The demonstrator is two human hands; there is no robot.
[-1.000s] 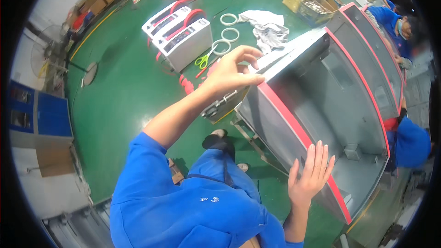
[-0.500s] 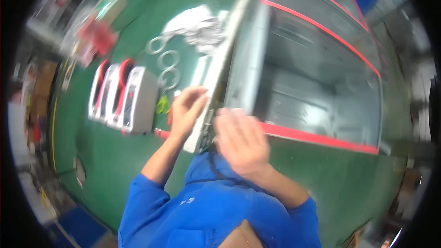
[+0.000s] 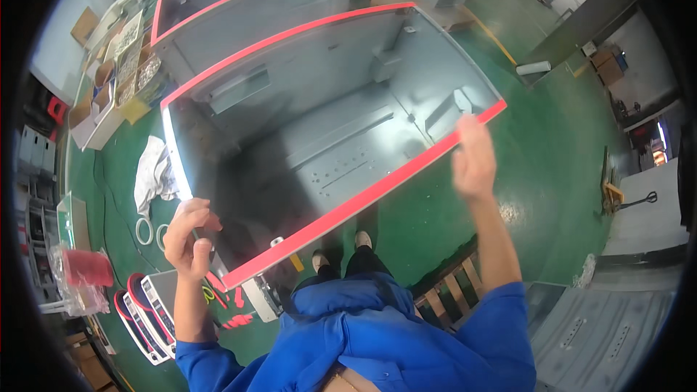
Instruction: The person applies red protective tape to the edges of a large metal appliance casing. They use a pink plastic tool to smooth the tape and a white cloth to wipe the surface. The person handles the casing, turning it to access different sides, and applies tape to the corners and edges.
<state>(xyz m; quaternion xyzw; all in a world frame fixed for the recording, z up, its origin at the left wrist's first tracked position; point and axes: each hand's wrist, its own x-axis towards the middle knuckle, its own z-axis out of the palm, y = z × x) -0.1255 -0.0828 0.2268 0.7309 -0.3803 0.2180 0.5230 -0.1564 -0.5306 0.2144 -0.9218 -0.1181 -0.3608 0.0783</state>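
A large grey metal cabinet (image 3: 319, 138) lies in front of me with its hollow inside facing up. Along its rim runs a red strip (image 3: 348, 203). My left hand (image 3: 190, 239) is at the cabinet's near left corner, fingers and thumb bent around the side edge. At the near right corner is my right hand (image 3: 474, 163), slightly blurred, its fingers stretched over the red-edged rim; nothing shows in it. Small holes and rails mark the cabinet's inner panel.
Another red-edged cabinet (image 3: 254, 7) stands beyond. On the green floor at left are a white cloth (image 3: 154, 174), rings (image 3: 144, 231), and white-and-red machines (image 3: 149, 312). A wooden pallet (image 3: 454, 287) is near my right side, metal panels (image 3: 595, 334) farther right.
My view has turned right, bringing the cabinet to the middle. My hands, close together before, are now spread to the cabinet's left and right corners.
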